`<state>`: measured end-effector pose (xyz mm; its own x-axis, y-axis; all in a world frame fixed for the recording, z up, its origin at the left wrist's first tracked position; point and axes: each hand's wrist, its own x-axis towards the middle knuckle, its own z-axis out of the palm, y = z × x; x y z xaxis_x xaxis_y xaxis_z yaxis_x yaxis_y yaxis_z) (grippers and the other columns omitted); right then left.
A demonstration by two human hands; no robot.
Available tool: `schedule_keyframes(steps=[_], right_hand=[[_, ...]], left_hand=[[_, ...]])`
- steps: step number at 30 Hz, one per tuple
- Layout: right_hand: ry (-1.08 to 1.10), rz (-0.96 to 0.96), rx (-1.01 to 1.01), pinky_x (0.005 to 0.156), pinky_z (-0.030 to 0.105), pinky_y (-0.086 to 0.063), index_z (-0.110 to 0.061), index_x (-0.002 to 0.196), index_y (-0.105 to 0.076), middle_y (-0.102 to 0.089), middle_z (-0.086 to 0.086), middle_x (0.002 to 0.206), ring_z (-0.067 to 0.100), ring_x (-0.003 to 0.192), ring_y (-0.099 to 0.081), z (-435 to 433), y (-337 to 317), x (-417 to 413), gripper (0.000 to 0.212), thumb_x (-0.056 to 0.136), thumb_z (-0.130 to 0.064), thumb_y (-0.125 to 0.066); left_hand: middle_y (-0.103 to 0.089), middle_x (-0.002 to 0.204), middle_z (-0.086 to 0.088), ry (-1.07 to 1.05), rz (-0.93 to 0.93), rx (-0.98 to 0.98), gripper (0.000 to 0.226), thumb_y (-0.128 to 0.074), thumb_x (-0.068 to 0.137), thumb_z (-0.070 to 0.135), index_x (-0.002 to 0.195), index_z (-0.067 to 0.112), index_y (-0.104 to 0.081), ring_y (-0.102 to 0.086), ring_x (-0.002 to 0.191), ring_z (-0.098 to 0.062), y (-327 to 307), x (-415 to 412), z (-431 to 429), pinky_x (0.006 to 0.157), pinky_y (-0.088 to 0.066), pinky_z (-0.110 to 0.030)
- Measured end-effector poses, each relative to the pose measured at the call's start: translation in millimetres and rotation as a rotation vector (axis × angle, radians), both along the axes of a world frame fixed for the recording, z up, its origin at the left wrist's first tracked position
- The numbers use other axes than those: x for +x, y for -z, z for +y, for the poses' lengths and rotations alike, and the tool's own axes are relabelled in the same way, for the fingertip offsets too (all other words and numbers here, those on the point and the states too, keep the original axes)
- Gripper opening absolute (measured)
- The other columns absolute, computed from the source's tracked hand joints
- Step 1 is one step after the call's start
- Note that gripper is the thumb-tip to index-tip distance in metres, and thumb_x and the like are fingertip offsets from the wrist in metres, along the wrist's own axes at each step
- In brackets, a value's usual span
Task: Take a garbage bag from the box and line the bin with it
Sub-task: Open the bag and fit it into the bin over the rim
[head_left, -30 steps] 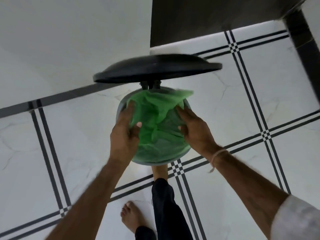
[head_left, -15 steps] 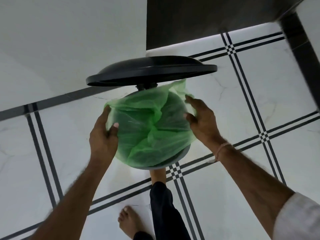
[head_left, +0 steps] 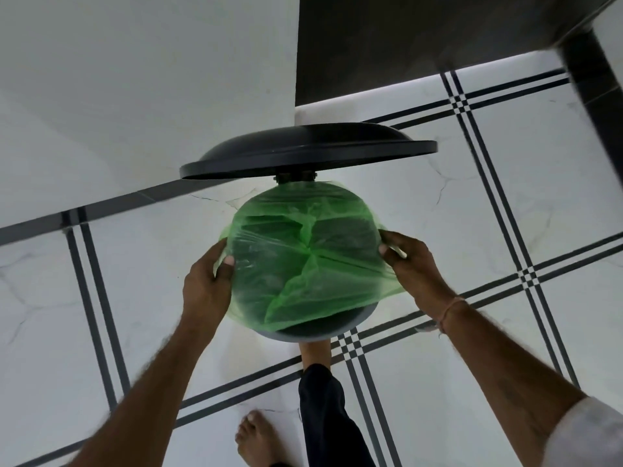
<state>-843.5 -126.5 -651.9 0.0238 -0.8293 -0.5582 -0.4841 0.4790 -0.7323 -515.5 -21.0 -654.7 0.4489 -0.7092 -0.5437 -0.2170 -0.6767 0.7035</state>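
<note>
A round grey pedal bin [head_left: 305, 333] stands on the tiled floor with its black lid [head_left: 306, 150] raised behind it. A thin green garbage bag [head_left: 303, 261] is stretched over the bin's mouth and covers the far and side rim; the near rim stays bare. My left hand [head_left: 205, 281] pinches the bag's edge at the bin's left side. At the right side, my right hand [head_left: 414, 264] grips the bag's edge. The garbage bag box is out of view.
My right foot [head_left: 315, 352] is on the pedal just under the bin's near edge, and my left foot [head_left: 259, 439] stands on the floor behind it. A white wall [head_left: 135, 96] rises at left, and a dark panel [head_left: 404, 42] at the back.
The bag went from a bunch inside the bin's mouth to a sheet spread across it. Both hands moved outward and down to the bin's sides, pulling the bag's edge over the rim.
</note>
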Motion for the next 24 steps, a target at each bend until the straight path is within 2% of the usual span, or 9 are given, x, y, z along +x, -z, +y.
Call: schedule_keyframes(steps=[3,6,9,11,14,16,18,21,24], right_hand=[[0.000,-0.072,0.022,0.114,0.041,-0.048,-0.019,0.136,-0.067,-0.072,-0.005,0.129,0.010,0.127,-0.063,12,2,-5,0.037,0.099,-0.017,-0.067],[0.053,-0.098,-0.015,0.112,0.036,-0.049,-0.020,0.138,-0.065,-0.069,-0.004,0.136,0.008,0.131,-0.060,24,6,-7,0.043,0.096,-0.018,-0.071],[0.219,-0.215,-0.013,0.097,0.032,-0.057,-0.018,0.140,-0.061,-0.067,0.000,0.135,0.013,0.121,-0.067,47,7,-2,0.047,0.095,-0.012,-0.071],[0.380,-0.251,-0.005,0.091,0.037,-0.060,-0.014,0.135,-0.062,-0.070,0.007,0.127,0.019,0.112,-0.071,66,12,0,0.044,0.093,-0.016,-0.075],[0.504,-0.255,0.052,0.095,0.053,-0.058,-0.007,0.110,-0.069,-0.074,0.021,0.112,0.038,0.106,-0.071,88,21,1,0.035,0.088,-0.032,-0.079],[0.522,-0.251,0.098,0.082,0.046,-0.058,-0.003,0.087,-0.068,-0.071,0.017,0.089,0.033,0.082,-0.067,95,23,0,0.030,0.091,-0.032,-0.076],[0.532,-0.242,0.164,0.056,0.029,-0.046,-0.009,0.073,-0.059,-0.057,0.006,0.069,0.017,0.059,-0.048,95,21,-3,0.034,0.095,-0.031,-0.072],[0.611,-0.391,0.424,0.035,0.017,-0.031,-0.014,0.081,-0.058,-0.048,-0.003,0.065,0.005,0.047,-0.037,88,18,-10,0.027,0.098,-0.034,-0.066],[0.793,-0.560,0.643,0.037,0.015,-0.045,-0.010,0.093,-0.064,-0.064,-0.002,0.067,0.003,0.047,-0.057,74,20,-15,0.020,0.095,-0.030,-0.065]], left_hand=[[-0.073,0.128,0.008,-0.028,0.081,-0.030,0.046,-0.049,0.095,0.049,0.137,0.037,-0.062,-0.069,0.115,-0.020,0,-8,16,0.100,-0.056,-0.051],[-0.071,0.128,0.006,-0.129,0.175,-0.106,0.041,-0.057,0.099,0.037,0.138,0.027,-0.059,-0.073,0.106,-0.017,1,-20,28,0.090,-0.062,-0.044],[-0.061,0.126,0.005,-0.333,0.218,-0.099,0.044,-0.064,0.101,0.021,0.141,0.023,-0.045,-0.070,0.089,-0.003,-4,-42,39,0.077,-0.063,-0.032],[-0.056,0.131,-0.005,-0.507,0.251,-0.043,0.053,-0.070,0.097,0.024,0.143,0.019,-0.044,-0.067,0.094,-0.011,-1,-53,50,0.079,-0.060,-0.033],[-0.067,0.125,-0.017,-0.674,0.434,-0.010,0.058,-0.079,0.088,0.034,0.131,0.005,-0.054,-0.070,0.101,-0.031,9,-60,66,0.084,-0.060,-0.044],[-0.073,0.105,-0.011,-0.756,0.576,-0.049,0.031,-0.070,0.095,0.025,0.116,0.004,-0.061,-0.070,0.093,-0.026,11,-63,74,0.079,-0.063,-0.040],[-0.074,0.089,-0.003,-0.784,0.662,-0.060,0.010,-0.062,0.098,0.020,0.098,0.010,-0.064,-0.068,0.087,-0.020,13,-66,81,0.072,-0.063,-0.031],[-0.075,0.090,0.000,-0.802,0.769,-0.006,0.021,-0.064,0.087,0.034,0.095,0.014,-0.067,-0.071,0.083,-0.014,15,-64,85,0.072,-0.063,-0.026],[-0.069,0.095,0.007,-0.926,0.835,0.063,0.019,-0.060,0.095,0.040,0.098,0.021,-0.066,-0.067,0.067,-0.004,19,-57,80,0.052,-0.053,-0.014]])
